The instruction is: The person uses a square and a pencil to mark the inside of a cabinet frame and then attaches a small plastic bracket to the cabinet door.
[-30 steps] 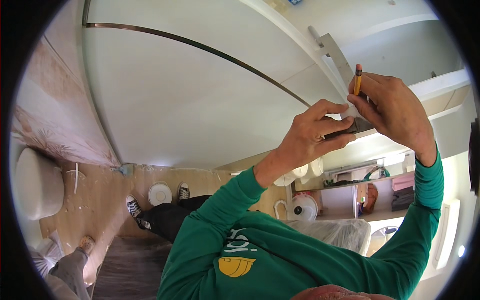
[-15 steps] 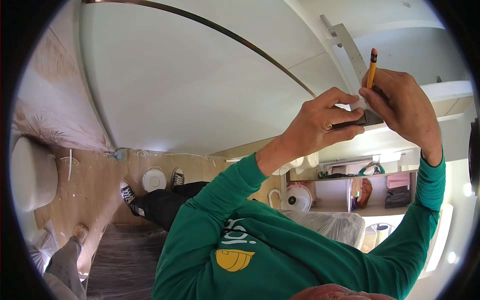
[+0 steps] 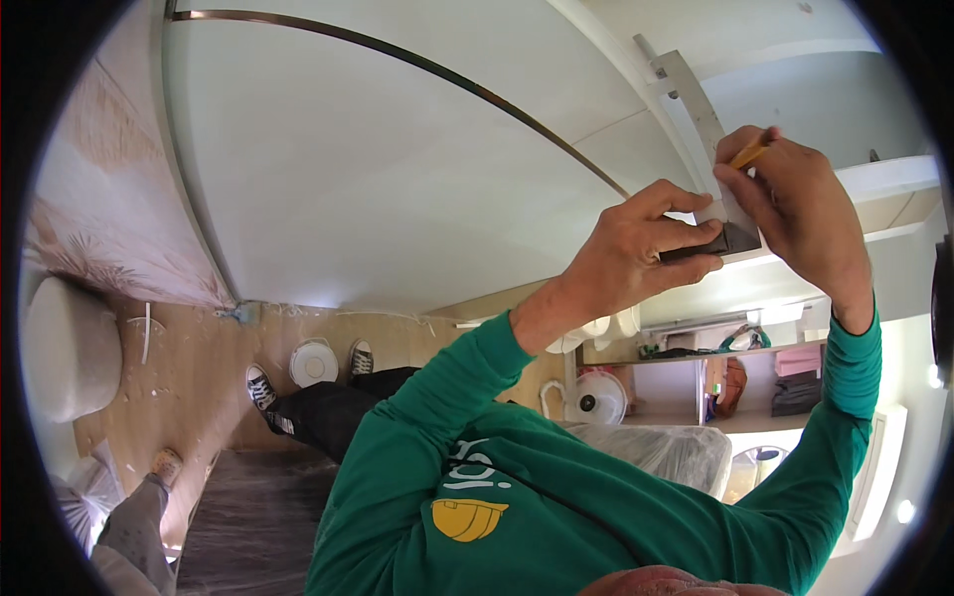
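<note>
My left hand presses the dark stock of a try square against the edge of a large white panel. The square's metal blade runs up and to the left across the panel. My right hand grips a yellow pencil, whose tip is down beside the blade, just above the stock. Both arms are in green sleeves and reach up from the lower edge.
A thin metal strip curves across the panel. Below are my black-trousered legs and sneakers, a white round lid, a white fan, a shelf with folded items, and another person's grey-trousered leg.
The pencil, first held upright above my right hand, has tipped down to the square's blade. Both hands stayed on the square while the view shifted slightly.
</note>
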Demonstrator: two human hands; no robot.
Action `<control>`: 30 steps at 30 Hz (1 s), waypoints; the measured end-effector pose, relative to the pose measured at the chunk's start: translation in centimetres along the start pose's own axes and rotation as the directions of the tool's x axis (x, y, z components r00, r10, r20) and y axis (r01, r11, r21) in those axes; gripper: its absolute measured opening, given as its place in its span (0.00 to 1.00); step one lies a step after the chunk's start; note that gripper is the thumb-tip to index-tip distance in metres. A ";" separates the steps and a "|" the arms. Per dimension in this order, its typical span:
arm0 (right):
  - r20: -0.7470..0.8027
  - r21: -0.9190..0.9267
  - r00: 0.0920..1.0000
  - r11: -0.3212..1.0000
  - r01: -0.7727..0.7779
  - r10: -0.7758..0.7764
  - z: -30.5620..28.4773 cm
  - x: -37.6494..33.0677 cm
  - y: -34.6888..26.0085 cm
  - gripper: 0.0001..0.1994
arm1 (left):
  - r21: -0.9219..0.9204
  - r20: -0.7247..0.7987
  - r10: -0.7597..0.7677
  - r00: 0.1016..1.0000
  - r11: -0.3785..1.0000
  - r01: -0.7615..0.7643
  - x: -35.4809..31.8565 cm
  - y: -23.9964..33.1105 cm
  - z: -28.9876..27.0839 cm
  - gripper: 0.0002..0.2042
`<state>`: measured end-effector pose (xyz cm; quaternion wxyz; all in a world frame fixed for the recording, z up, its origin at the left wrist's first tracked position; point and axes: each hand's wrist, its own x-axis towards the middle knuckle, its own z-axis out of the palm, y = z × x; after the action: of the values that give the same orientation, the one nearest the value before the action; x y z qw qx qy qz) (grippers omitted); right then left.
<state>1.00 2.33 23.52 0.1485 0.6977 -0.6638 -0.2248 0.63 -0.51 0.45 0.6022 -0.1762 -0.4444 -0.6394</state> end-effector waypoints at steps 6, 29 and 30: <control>-0.294 -0.313 0.950 0.950 0.009 -0.106 0.0 -2.0 1.5 0.05 | 0.078 0.119 -0.078 0.990 0.995 0.069 -0.8 1.3 -0.3 0.19; -0.441 0.194 0.812 0.924 -0.328 0.381 4.9 -12.7 -2.3 0.18 | -0.082 0.560 -0.181 0.809 0.959 0.272 -5.6 11.1 -6.2 0.16; -0.443 0.219 0.809 0.922 -0.321 0.387 5.2 -12.0 -2.7 0.18 | -0.093 0.584 -0.222 0.781 0.937 0.337 -5.0 11.3 -6.4 0.17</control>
<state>0.40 14.95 19.10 0.2999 0.6035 -0.7382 0.0308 14.14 -1.11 -2.78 0.3215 -0.3465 -0.5599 -0.6805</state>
